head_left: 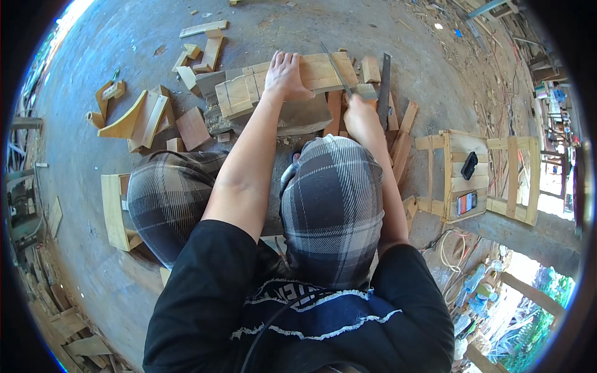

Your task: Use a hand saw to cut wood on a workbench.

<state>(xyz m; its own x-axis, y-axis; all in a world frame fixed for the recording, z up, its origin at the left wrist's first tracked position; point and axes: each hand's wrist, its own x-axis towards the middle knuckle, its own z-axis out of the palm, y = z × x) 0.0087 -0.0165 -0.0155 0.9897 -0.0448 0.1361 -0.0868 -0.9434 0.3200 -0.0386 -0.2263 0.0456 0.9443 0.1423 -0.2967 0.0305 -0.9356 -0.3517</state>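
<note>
My left hand (286, 78) grips a row of pale wooden boards (236, 98), its fingers over the far edge and thumb spread along the top. My right hand (359, 110) is closed round the handle of a hand saw (336, 65), whose thin blade lies across the right part of the boards; how deep it sits cannot be told. The boards rest on a low grey support (298, 117). Beside them on the right lie a long dark metal bar (385, 78), a small wood block (371, 68) and reddish wood strips (404, 124). My knees in plaid cloth are below.
Wood offcuts (134, 124) are scattered on the concrete floor (87, 186) at left and beyond the boards. A wooden box (118, 211) sits by my left knee. At right, a slatted wooden frame (522, 174) holds a phone (466, 202) and a black object (469, 165), near cables (454, 248).
</note>
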